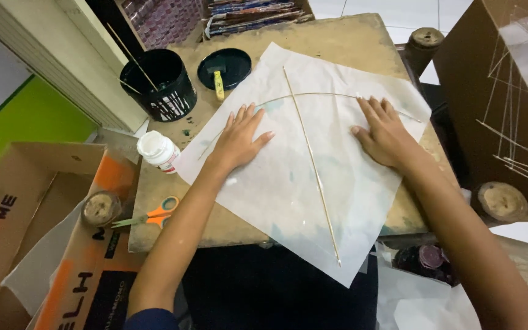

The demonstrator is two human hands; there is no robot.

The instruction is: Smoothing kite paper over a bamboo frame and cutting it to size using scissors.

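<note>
A white paper sheet (288,183), turned like a diamond, lies on a worn wooden board (337,36). A thin straight bamboo stick (313,168) runs down its middle, and a thin bowed stick (313,94) curves across the upper part. My left hand (239,137) lies flat on the paper left of the straight stick, fingers spread. Pressed flat on the paper to the right of that stick is my right hand (383,134), fingertips near the bowed stick. Neither hand holds anything.
A black bucket (160,85) with thin sticks and a black lid (224,67) with a yellow-handled brush stand at the back left. A white glue bottle (159,151), orange-handled scissors (151,216) and cardboard boxes (44,226) are on the left. More sticks lean at right (514,128).
</note>
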